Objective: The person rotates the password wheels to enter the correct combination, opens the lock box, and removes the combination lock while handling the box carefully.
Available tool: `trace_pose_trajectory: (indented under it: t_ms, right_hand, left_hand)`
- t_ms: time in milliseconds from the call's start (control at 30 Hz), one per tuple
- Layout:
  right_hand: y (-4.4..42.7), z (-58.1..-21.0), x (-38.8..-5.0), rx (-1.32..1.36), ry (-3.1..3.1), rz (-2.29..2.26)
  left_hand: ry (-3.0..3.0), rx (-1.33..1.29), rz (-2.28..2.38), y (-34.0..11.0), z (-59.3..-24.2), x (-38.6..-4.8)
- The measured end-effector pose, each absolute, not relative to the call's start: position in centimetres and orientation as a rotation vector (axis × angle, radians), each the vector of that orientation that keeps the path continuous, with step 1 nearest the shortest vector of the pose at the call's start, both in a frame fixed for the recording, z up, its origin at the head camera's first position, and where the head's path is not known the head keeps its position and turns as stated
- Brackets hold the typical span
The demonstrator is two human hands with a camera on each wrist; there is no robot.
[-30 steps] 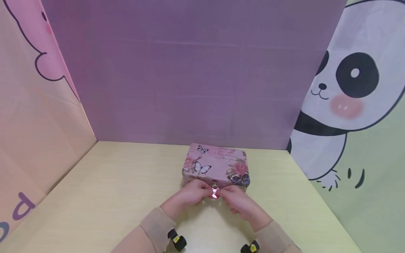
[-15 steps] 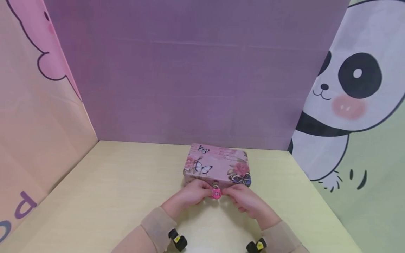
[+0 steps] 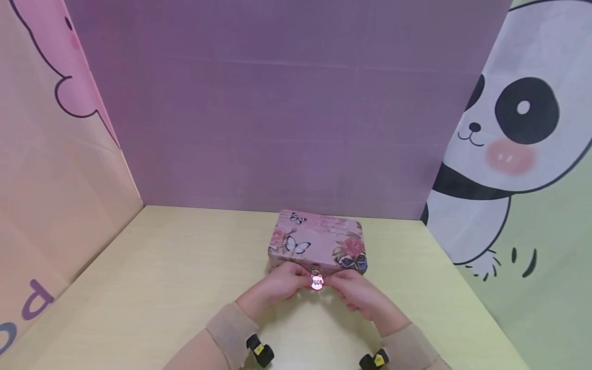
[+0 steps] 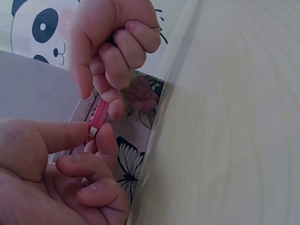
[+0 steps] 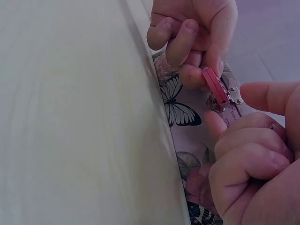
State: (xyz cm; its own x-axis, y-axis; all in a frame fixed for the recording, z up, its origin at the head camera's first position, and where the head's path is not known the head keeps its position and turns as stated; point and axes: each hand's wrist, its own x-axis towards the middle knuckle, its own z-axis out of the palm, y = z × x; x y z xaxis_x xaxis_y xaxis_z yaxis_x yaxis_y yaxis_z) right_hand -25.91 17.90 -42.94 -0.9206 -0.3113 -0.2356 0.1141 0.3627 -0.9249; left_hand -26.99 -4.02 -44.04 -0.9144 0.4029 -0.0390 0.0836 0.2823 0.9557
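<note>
A small pink padlock (image 3: 316, 282) hangs from the front clasp of a pink box (image 3: 319, 236) patterned with flowers and butterflies, whose lid is down. My left hand (image 3: 279, 281) pinches the padlock's left side between thumb and index finger; the left wrist view shows the red lock body (image 4: 97, 115) in that pinch. On the other side is my right hand (image 3: 358, 290), its thumb and index finger parted beside the lock (image 5: 216, 86) in the right wrist view, the other fingers curled. Whether its index fingertip touches the lock, I cannot tell.
The box stands near the back of a pale wooden table (image 3: 199, 267). Behind it rises a purple backdrop (image 3: 287, 128). Printed side panels flank the table, one with a panda (image 3: 467, 226) on the right.
Since the earliest frame, my right hand has shifted slightly right, away from the padlock. Glare on the lock's face faded, then came back. My left hand keeps its pinch.
</note>
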Motion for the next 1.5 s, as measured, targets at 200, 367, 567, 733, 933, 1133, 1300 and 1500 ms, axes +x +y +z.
trace_pose_trajectory:
  t_ms: [200, 367, 567, 733, 933, 1133, 1300, 1500]
  right_hand:
    - [17.6, -43.1, -25.7, -0.188, 2.301, -1.557]
    - [17.4, -43.3, -25.8, -0.210, 2.292, -1.568]
    - [17.2, -43.6, -25.9, -0.227, 2.279, -1.577]
    - [16.9, -43.7, -26.0, -0.244, 2.267, -1.575]
    - [16.5, -43.7, -25.8, -0.248, 2.257, -1.582]
    - [16.4, -43.7, -25.6, -0.255, 2.272, -1.585]
    - [16.4, -43.7, -25.6, -0.265, 2.274, -1.584]
    - [16.4, -43.8, -25.7, -0.276, 2.288, -1.578]
  left_hand:
    - [2.294, 0.439, 1.656, -4.0, -44.0, -27.0]
    - [2.288, 0.448, 1.657, -4.0, -44.1, -27.1]
    - [2.309, 0.459, 1.633, -4.1, -44.1, -27.1]
    - [2.321, 0.457, 1.621, -4.1, -44.0, -27.1]
    - [2.324, 0.456, 1.614, -4.1, -43.9, -27.1]
    - [2.316, 0.450, 1.618, -4.0, -44.0, -27.0]
    - [2.323, 0.446, 1.609, -4.1, -44.1, -27.1]
    - [2.317, 0.447, 1.614, -4.1, -44.1, -27.1]
